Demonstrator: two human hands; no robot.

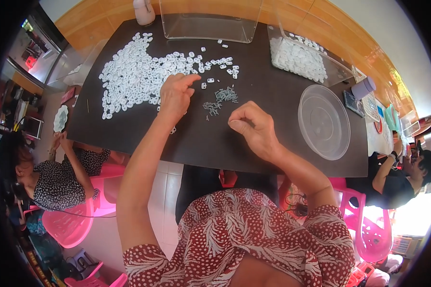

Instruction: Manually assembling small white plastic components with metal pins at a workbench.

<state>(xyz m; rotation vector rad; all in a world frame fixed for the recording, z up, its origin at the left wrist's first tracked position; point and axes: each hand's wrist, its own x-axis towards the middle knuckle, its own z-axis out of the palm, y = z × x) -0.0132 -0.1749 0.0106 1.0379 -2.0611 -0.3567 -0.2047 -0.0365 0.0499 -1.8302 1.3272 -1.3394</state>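
Note:
My left hand is over the right edge of a broad heap of small white oval plastic pieces with two holes. Its fingers are stretched out toward the right, and I see nothing held in them. A few loose white pieces lie just past its fingertips. Between my hands is a small pile of grey screws, with more screws scattered beside it. My right hand is to the right of the screws, thumb and fingers pressed together; whatever they may hold is hidden.
A clear box of white pieces stands at the back right, beside a large clear bin. A round translucent lid lies at right, near a phone and purple-capped bottle. People sit at both sides on pink chairs.

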